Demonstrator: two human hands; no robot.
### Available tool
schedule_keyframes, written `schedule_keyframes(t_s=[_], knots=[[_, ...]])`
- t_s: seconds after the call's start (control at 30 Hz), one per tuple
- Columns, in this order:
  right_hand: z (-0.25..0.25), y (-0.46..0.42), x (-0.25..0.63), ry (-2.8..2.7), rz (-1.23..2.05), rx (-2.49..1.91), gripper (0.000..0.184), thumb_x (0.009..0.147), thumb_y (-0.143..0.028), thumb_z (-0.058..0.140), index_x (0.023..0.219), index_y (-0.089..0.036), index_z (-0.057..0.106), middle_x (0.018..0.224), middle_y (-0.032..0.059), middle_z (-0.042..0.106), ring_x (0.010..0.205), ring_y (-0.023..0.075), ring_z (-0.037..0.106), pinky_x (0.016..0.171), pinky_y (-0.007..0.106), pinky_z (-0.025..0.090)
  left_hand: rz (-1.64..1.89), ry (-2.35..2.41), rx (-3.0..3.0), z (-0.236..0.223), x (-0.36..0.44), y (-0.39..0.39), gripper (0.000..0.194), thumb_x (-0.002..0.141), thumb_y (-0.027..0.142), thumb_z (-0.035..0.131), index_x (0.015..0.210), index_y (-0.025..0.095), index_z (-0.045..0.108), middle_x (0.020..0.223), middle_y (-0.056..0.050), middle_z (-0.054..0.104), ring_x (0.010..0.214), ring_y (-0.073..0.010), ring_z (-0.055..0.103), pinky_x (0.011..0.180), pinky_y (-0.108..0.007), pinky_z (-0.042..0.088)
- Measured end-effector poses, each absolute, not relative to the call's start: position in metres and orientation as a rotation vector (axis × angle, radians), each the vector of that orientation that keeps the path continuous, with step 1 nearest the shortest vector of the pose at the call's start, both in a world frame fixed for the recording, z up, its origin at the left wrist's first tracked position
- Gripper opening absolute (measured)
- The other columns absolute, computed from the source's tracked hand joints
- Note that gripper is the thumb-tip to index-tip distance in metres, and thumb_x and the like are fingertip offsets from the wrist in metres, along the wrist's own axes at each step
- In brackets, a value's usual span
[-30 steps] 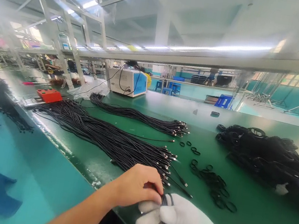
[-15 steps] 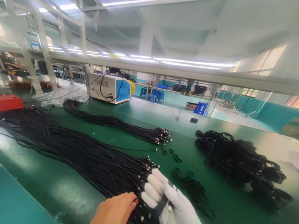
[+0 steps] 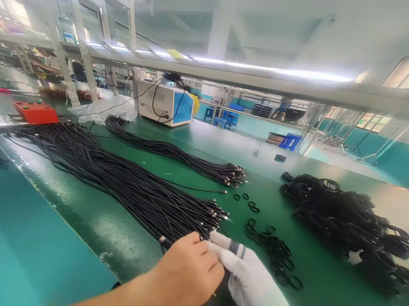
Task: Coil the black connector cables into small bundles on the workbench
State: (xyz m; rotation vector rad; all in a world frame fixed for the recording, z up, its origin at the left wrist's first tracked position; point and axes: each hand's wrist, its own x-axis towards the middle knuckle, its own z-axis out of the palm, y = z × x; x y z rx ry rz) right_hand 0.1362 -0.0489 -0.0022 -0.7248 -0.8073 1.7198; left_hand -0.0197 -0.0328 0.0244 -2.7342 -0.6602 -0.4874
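Note:
My bare left hand [image 3: 190, 271] is closed, its fingertips pressed together against the fingertips of my right hand. Whatever it pinches is hidden behind the knuckles. A white glove covers my right hand [image 3: 254, 287], with black bands [image 3: 235, 247] around one finger. That hand is curled around a dark cable, mostly covered by both hands. Just beyond them lies a thick bundle of black cables [image 3: 126, 176] with small metal connectors at the near right end. Several loose black rings [image 3: 275, 248] lie to the right of the glove.
A second cable bundle [image 3: 173, 153] lies farther back. On the right is a heap of coiled black cables [image 3: 350, 219]. A red control box [image 3: 36, 112] and a white-and-blue machine [image 3: 167, 105] stand on the green table [image 3: 96, 239], under a metal rail [image 3: 259, 81].
My left hand has moved up and right to meet the gloved fingers. The glove's fingers, spread over the cable ends before, are now drawn together. The camera view has shifted.

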Motion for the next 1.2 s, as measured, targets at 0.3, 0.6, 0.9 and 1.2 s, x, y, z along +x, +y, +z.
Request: schedule_keyframes(t_s=[0.3, 0.6, 0.9, 1.2], knots=[[-0.009, -0.058, 0.127, -0.771, 2.175, -0.337, 0.042, 0.066, -0.028, 0.076, 0.099, -0.009, 0.059, 0.079, 0.0042, 0.051, 0.073, 0.0136, 0.049, 0.076, 0.035, 0.040, -0.473, -0.452, -3.151, 0.060, -0.027, 0.014, 0.016, 0.076, 0.034, 0.067, 0.073, 0.021, 0.058, 0.071, 0.005, 0.062, 0.072, -0.0116, 0.054, 0.081, -0.025, 0.037], [-0.022, -0.055, 0.132, -0.758, 2.238, -0.352, 0.036, 0.071, -0.026, 0.069, 0.098, -0.005, 0.059, 0.079, 0.0092, 0.061, 0.069, 0.0201, 0.061, 0.073, 0.043, 0.045, -0.367, -0.424, -3.173, 0.071, -0.019, 0.012, 0.013, 0.080, 0.019, 0.061, 0.068, 0.020, 0.065, 0.081, 0.000, 0.064, 0.084, -0.0157, 0.055, 0.074, -0.026, 0.041], [-0.015, -0.059, 0.129, -0.590, 2.283, -0.309, 0.036, 0.062, -0.027, 0.078, 0.086, -0.011, 0.058, 0.071, 0.0040, 0.063, 0.073, 0.0177, 0.059, 0.076, 0.038, 0.044, -0.624, -1.590, -3.973, 0.043, -0.024, 0.019, 0.015, 0.074, 0.029, 0.062, 0.078, 0.016, 0.057, 0.056, 0.006, 0.047, 0.044, -0.0068, 0.039, 0.040, -0.018, 0.029], [-0.018, -0.056, 0.132, -1.015, 2.078, -0.274, 0.028, 0.080, -0.026, 0.054, 0.095, -0.004, 0.064, 0.074, 0.0151, 0.071, 0.080, 0.0271, 0.066, 0.074, 0.041, 0.047, -1.351, -1.682, -3.801, 0.017, -0.030, -0.015, 0.015, 0.080, 0.016, 0.051, 0.095, 0.017, 0.053, 0.074, 0.003, 0.050, 0.064, -0.0082, 0.041, 0.057, -0.019, 0.034]])
